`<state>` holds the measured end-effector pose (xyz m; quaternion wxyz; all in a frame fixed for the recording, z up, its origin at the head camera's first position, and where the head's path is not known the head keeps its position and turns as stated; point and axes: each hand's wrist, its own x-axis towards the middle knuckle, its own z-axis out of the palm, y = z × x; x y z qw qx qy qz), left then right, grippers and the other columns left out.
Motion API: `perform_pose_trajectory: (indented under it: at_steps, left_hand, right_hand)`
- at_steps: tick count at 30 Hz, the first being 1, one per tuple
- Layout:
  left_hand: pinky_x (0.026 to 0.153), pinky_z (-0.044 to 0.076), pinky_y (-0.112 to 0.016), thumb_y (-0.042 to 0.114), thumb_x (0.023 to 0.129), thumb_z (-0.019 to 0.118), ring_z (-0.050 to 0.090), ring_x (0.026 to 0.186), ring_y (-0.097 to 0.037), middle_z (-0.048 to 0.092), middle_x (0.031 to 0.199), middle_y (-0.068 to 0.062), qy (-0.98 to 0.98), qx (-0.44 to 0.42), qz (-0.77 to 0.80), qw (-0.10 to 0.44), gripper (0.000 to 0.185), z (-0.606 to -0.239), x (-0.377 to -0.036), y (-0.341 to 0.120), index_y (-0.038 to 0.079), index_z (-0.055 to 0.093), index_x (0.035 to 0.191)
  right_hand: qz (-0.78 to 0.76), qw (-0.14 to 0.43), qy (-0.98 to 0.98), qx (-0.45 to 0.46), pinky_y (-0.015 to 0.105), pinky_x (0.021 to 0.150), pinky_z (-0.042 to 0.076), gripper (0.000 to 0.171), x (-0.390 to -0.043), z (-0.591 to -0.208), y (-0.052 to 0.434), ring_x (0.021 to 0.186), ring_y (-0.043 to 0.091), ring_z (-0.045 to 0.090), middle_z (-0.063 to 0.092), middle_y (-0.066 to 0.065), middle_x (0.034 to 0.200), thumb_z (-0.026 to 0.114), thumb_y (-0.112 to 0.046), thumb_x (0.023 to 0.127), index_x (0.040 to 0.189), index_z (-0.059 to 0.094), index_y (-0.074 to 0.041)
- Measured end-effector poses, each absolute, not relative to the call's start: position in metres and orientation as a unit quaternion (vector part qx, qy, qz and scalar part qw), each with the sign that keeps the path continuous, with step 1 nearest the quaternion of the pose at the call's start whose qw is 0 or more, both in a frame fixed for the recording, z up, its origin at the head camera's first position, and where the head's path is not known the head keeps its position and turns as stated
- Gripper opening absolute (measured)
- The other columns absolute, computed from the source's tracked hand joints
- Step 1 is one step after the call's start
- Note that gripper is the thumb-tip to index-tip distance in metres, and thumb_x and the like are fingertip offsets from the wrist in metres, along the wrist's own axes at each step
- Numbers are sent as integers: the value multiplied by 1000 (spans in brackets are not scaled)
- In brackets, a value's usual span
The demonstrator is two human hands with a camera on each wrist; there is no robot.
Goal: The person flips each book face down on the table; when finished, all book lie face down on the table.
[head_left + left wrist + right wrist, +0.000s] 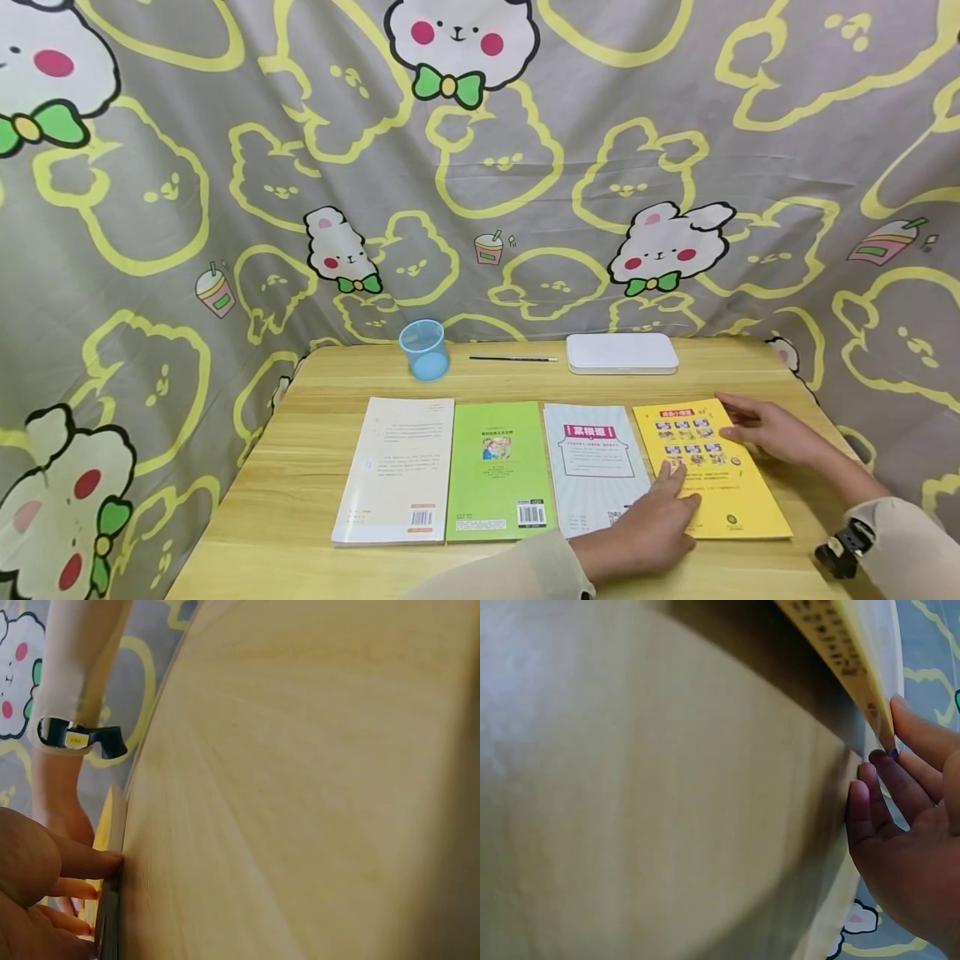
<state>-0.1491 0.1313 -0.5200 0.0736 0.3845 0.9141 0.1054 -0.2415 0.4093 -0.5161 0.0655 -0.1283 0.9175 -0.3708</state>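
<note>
A yellow book (723,483) lies at the right end of a row of books, its printed cover facing up. My left hand (647,521) rests across its lower left part, fingers extended over the cover. In the left wrist view the thumb of that hand (34,877) touches down by the book's edge. At the upper right edge, my right hand (776,429) pinches the yellow book. The right wrist view shows the right hand (915,817) with its thumb on one side of the book corner (855,667) and fingertips on the other.
Left of the yellow book lie a light blue book (596,492), a green book (495,483) and a cream book (397,467). Behind them stand a blue mesh cup (427,358), a pencil (513,358) and a white case (622,354) on the wooden table (262,500). A patterned curtain (480,192) hangs behind.
</note>
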Motion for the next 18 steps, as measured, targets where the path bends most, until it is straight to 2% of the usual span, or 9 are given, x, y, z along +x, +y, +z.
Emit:
perform_pose_trajectory:
  at_steps: [6,10,14,18]
  left_hand:
    - [120,27,-20,37,95,72,25,155,-18,28,169,-2,914,384,107,74,57,-521,-150,131,25,56,149]
    - [121,27,-20,37,95,72,25,155,-17,28,169,0,914,382,110,77,57,-523,-151,131,26,56,148]
    - [121,27,-21,37,95,72,24,155,-16,28,169,0,913,383,112,81,57,-523,-152,131,26,55,149]
    - [121,26,-21,36,95,72,25,155,-16,28,168,0,912,387,104,83,57,-521,-153,131,26,55,149]
  right_hand:
    - [-356,60,926,-109,7,81,43,73,-240,-522,406,128,55,52,45,41,147,71,-25,98,151,39,12]
    - [-342,52,933,-103,13,78,46,69,-239,-523,404,116,43,60,52,39,141,72,-24,98,150,43,12]
    - [-330,49,938,-94,15,77,45,65,-239,-523,402,107,27,58,54,35,138,72,-23,98,148,47,10]
    - [-332,49,937,-95,15,76,44,64,-239,-523,403,104,26,55,53,35,137,73,-20,97,147,48,11]
